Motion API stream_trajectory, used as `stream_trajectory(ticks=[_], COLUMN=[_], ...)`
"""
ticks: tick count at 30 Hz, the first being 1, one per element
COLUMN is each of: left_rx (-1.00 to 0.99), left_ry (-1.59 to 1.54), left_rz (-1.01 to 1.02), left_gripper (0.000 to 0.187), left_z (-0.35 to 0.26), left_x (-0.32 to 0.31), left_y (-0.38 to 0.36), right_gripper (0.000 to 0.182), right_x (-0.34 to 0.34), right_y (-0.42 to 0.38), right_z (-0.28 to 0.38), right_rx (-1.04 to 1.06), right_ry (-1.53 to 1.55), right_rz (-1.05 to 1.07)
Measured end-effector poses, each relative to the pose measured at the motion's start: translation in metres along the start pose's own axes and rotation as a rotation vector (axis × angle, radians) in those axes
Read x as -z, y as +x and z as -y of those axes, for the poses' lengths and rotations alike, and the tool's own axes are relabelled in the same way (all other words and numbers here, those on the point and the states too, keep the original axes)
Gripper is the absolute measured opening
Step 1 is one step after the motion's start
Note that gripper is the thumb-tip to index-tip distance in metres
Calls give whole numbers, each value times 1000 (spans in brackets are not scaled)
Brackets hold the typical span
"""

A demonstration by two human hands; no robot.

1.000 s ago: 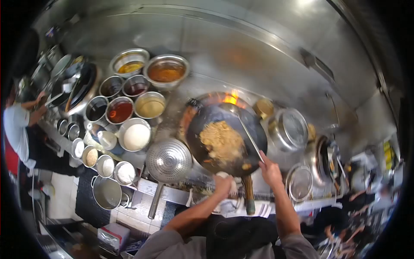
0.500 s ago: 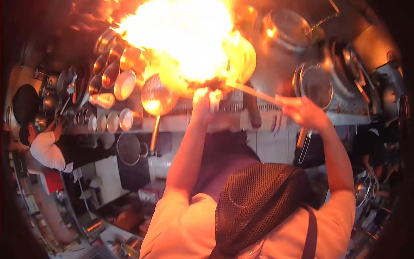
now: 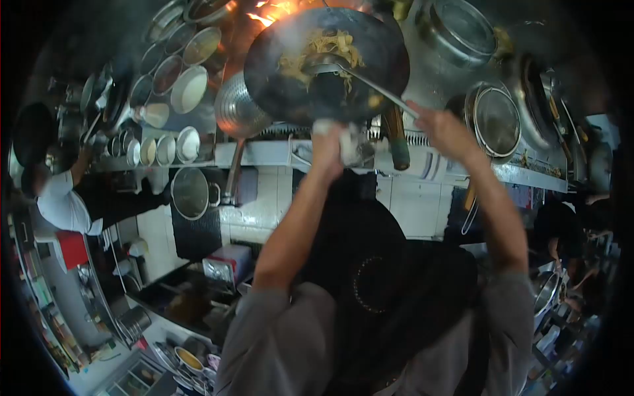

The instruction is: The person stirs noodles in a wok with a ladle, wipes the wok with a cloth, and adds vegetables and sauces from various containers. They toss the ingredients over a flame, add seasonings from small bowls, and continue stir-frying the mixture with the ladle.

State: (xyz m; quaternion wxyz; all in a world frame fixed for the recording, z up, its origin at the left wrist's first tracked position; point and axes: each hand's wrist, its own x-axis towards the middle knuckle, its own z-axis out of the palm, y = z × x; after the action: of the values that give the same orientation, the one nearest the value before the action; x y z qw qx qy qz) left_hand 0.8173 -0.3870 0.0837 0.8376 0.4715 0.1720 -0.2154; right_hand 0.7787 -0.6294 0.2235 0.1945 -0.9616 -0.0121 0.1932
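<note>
A large dark wok (image 3: 383, 56) is tilted with its inside facing me, over the stove. Strips of noodles (image 3: 338, 43) lie in it, some spread low along its wall. My left hand (image 3: 327, 150) is closed at the wok's near edge with a pale cloth (image 3: 351, 148) bunched at the fingers; the grip itself is partly hidden. In my right hand (image 3: 446, 130) is the handle end of a long metal ladle (image 3: 380, 90), whose bowl rests among the noodles.
Flames (image 3: 269, 13) rise behind the wok. A perforated strainer (image 3: 239, 105) lies left of it, beside several metal bowls (image 3: 188, 144). Pots (image 3: 465, 30) and a round sieve (image 3: 496, 124) stand on the right. A co-worker (image 3: 66, 201) stands at the far left.
The large blaze over the wok has shrunk to small flames behind it. The wok now tilts toward me, showing the noodles, and the ladle's bowl is visible. Both hands keep their grip.
</note>
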Motion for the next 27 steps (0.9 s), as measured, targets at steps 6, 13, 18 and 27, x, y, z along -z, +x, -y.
stream_trajectory(ticks=[6, 13, 18, 27], left_rx=[74, 11, 154, 100], left_ry=[-14, 67, 9, 13], left_rz=[47, 5, 49, 64], left_gripper=[19, 24, 24, 27], left_z=[-51, 14, -62, 34], left_x=[4, 33, 9, 77], left_y=[-49, -14, -41, -5], right_gripper=[47, 46, 46, 47], right_x=[68, 2, 64, -79], right_y=[-62, -3, -45, -21], right_z=[15, 18, 28, -10], right_rx=[-2, -29, 70, 94], right_ry=[103, -61, -30, 171], right_rz=[199, -125, 83, -476])
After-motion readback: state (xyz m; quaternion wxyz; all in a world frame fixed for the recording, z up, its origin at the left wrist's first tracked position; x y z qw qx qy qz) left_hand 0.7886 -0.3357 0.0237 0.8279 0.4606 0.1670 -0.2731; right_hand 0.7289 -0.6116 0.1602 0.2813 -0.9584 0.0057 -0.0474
